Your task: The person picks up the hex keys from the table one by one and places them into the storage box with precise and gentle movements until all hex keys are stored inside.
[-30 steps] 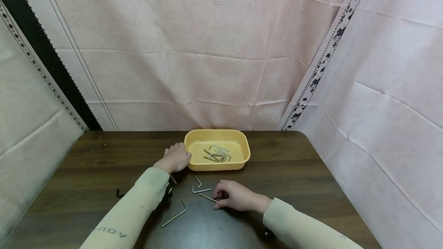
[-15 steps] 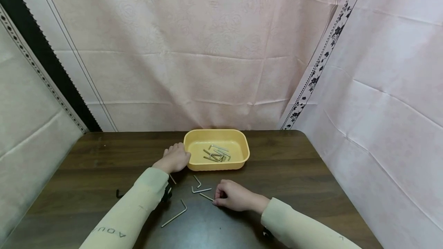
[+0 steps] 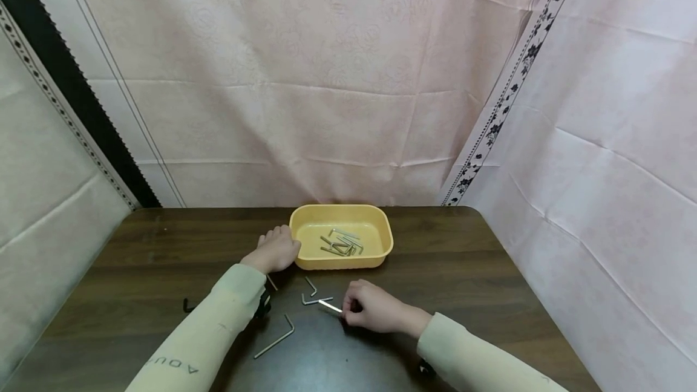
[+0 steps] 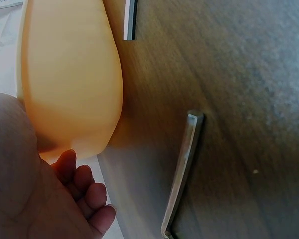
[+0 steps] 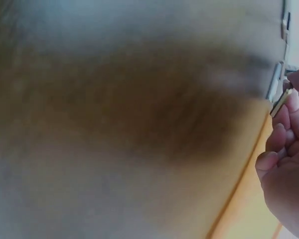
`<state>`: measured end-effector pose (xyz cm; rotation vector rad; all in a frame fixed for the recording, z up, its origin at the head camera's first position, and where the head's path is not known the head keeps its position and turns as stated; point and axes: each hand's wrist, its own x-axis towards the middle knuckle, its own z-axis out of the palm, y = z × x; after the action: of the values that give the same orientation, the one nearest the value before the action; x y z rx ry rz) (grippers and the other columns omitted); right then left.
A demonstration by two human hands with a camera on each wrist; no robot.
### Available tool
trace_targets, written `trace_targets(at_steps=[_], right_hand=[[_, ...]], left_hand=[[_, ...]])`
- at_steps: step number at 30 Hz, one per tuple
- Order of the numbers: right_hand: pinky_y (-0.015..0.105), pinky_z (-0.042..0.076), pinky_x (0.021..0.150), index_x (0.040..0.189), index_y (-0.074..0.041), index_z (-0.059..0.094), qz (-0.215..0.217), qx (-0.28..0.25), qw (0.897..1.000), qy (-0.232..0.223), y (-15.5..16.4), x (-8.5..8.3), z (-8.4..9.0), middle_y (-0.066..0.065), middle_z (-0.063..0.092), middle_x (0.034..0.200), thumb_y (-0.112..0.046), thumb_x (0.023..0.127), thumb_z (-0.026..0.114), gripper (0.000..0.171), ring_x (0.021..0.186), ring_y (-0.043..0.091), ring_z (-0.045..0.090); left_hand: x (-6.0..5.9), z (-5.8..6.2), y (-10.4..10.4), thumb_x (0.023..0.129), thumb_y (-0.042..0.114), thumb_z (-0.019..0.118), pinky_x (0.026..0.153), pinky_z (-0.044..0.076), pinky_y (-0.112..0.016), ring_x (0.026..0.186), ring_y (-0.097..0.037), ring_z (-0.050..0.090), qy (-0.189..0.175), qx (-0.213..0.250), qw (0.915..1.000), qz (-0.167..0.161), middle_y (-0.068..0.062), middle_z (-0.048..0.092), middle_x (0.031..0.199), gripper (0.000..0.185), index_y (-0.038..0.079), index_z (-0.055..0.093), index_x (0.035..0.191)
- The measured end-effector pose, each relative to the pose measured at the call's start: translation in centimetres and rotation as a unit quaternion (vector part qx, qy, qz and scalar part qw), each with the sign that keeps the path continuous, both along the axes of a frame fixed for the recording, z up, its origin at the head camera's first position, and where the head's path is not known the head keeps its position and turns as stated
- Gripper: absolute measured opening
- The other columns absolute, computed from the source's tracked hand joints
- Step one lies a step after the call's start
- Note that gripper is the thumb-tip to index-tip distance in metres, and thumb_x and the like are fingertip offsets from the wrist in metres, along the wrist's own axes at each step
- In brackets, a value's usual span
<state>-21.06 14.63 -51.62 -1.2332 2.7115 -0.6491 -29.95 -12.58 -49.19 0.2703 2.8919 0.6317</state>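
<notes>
Pinching a hex key [image 3: 331, 307] with the right hand [image 3: 376, 308]; best lifted clear of a loose key [image 3: 311, 302] just beyond the fingertips. Gripping the yellow tray [image 3: 343, 264], farther ahead, with the left hand [image 3: 273, 248]; worth steadying gently.

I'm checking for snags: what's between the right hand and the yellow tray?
Only bare tabletop lies directly between the right hand and the yellow tray in the head view.
</notes>
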Motion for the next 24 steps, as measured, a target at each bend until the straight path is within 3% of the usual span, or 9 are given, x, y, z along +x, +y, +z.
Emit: trace_targets(at_steps=[11,16,24], right_hand=[[0.025,0.043,0.075,0.078,-0.025,0.061,-0.048,-0.06,0.997,0.032,1.5,-2.1,3.6,-0.015,0.054,0.079,-0.016,0.082,0.071,0.014,0.081,0.008,0.05],[0.028,0.043,0.074,0.076,-0.025,0.06,-0.081,-0.095,0.992,0.026,2.0,-3.2,5.4,-0.014,0.056,0.079,-0.016,0.083,0.07,0.015,0.081,0.011,0.051],[0.036,0.043,0.077,0.076,-0.022,0.062,-0.111,-0.116,0.987,0.023,1.8,-5.4,6.9,-0.014,0.059,0.078,-0.013,0.086,0.068,0.014,0.082,0.014,0.054]], left_hand=[[0.0,0.1,-0.1,0.098,0.028,0.036,0.084,0.032,-0.048,0.09,-0.031,0.042,0.0,0.002,1.0,-0.001,-0.013,0.045,0.099,0.036,-0.003,0.045,0.115],[0.0,0.1,-0.1,0.098,0.028,0.036,0.083,0.031,-0.047,0.089,-0.032,0.041,0.002,0.003,1.0,0.001,-0.013,0.044,0.098,0.036,-0.002,0.045,0.114],[-0.1,-0.2,-0.1,0.099,0.028,0.036,0.084,0.032,-0.047,0.09,-0.032,0.042,-0.004,0.003,1.0,0.001,-0.014,0.045,0.099,0.037,-0.003,0.045,0.115]])
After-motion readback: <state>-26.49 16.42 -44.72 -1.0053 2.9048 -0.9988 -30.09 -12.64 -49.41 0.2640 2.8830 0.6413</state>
